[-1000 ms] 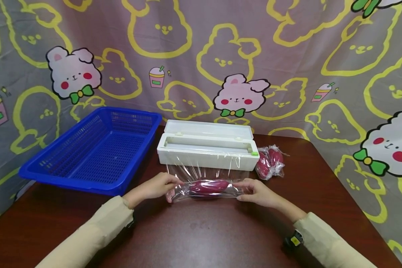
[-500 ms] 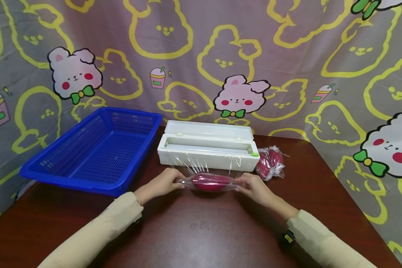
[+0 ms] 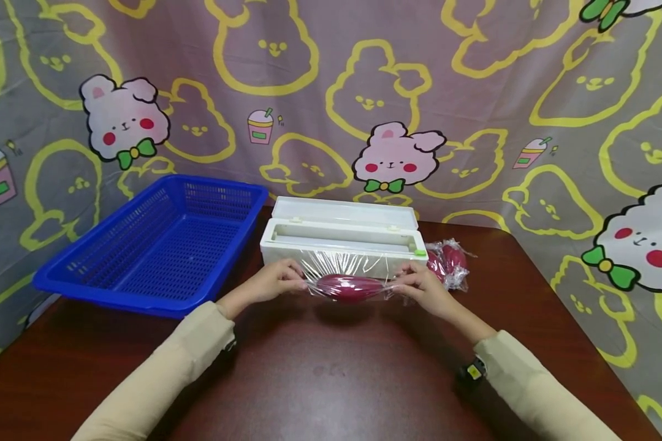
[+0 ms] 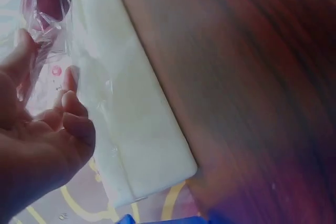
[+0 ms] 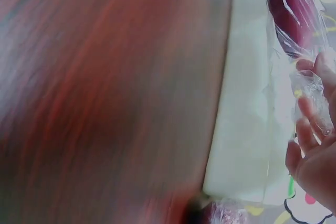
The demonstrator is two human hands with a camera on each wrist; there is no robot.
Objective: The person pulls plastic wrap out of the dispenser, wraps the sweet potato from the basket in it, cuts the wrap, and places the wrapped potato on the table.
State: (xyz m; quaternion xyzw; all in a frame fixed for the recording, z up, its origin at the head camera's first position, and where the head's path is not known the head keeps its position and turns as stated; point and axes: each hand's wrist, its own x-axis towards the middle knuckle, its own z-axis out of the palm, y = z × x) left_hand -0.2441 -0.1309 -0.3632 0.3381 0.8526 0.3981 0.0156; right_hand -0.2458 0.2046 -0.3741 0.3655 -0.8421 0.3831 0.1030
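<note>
A purplish-red oblong that looks like a sweet potato [image 3: 349, 287] hangs in clear plastic wrap [image 3: 319, 284], lifted above the table. My left hand [image 3: 276, 280] pinches the gathered wrap at its left end, and my right hand [image 3: 423, 286] pinches the wrap at its right end. From the bundle the film stretches back to a white cling-film dispenser [image 3: 342, 260], whose lid stands open. In the left wrist view, the film runs between thumb and fingers of the left hand [image 4: 47, 135]. The right wrist view has the right hand [image 5: 317, 145] at the twisted film below the sweet potato [image 5: 291, 11].
A blue plastic basket [image 3: 168, 257] stands on the left of the dark wooden table [image 3: 320, 380]. Right of the dispenser lie wrapped purplish-red pieces [image 3: 448, 263], partly behind the right hand. A patterned curtain [image 3: 309, 92] closes off the back.
Both hands have gathered the film at the two ends and raised the sweet potato off the table, toward the dispenser. The film behind it has shortened and bunched. The basket has not moved.
</note>
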